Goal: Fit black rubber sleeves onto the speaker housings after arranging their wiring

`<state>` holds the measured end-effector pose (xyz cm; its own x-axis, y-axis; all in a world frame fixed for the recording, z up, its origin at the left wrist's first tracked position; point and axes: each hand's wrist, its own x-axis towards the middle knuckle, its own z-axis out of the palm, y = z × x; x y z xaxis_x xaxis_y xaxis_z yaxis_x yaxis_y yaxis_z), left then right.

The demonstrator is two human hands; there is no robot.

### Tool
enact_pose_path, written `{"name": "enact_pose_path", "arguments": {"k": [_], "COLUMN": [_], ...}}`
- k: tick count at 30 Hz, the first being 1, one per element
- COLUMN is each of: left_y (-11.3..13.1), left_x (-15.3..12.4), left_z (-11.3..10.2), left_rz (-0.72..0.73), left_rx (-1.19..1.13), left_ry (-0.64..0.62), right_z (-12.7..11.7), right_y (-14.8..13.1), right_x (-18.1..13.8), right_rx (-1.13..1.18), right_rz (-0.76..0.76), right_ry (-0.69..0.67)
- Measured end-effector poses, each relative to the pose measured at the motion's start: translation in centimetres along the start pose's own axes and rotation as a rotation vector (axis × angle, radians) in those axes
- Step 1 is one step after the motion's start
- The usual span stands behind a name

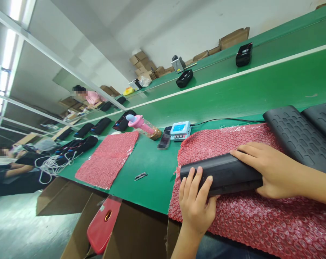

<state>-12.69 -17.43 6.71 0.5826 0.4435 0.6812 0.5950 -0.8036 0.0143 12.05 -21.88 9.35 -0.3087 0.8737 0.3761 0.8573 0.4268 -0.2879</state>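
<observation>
A long black plastic casing [224, 172] lies on a sheet of red bubble wrap [249, 219] in front of me. My left hand [194, 203] grips its near left end, fingers curled over the front edge. My right hand [268, 169] rests on top of its right part, fingers wrapped over it. Two more black ribbed casings [300, 136] lie just right of my right hand.
A second red bubble sheet [108, 158], a pink bottle [143, 126], a small blue-screen device [180, 130] and a small black part [140, 176] lie on the green bench [152, 180]. Black casings ride the far belt [244, 54]. Open cartons [125, 230] stand below. Other workers sit left [14, 162].
</observation>
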Motion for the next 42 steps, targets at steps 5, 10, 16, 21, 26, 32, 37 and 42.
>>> {"name": "enact_pose_path", "arguments": {"k": [5,10,16,21,26,32,37,42], "left_y": [0.0,0.0,0.0,0.0,0.1,-0.2,-1.7,-3.5], "left_x": [-0.1,-0.1,-0.1,-0.1,0.0,1.2,4.8,9.6], "left_z": [0.0,0.0,0.1,0.1,0.0,-1.8,-3.7,-3.9], "left_rz": [-0.001,0.002,0.015,0.014,0.015,0.02,0.019,-0.022], "left_rx": [0.007,0.018,0.026,0.031,0.024,-0.05,-0.19,-0.334], "left_ry": [0.004,-0.003,-0.008,-0.022,-0.011,-0.107,-0.31,-0.826], "right_z": [0.0,0.0,0.0,0.0,0.0,0.0,0.2,0.4], "right_y": [-0.1,-0.1,-0.1,-0.1,-0.1,-0.3,-0.4,-0.4], "right_x": [0.0,0.0,0.0,0.0,0.1,-0.3,-0.5,-0.7], "right_rx": [-0.02,-0.022,-0.012,-0.02,-0.028,-0.037,-0.039,-0.077], "right_rz": [-0.005,-0.003,0.004,0.008,-0.004,-0.004,-0.013,-0.032], "right_ry": [-0.006,-0.004,-0.001,-0.004,0.005,0.001,-0.005,0.028]}}
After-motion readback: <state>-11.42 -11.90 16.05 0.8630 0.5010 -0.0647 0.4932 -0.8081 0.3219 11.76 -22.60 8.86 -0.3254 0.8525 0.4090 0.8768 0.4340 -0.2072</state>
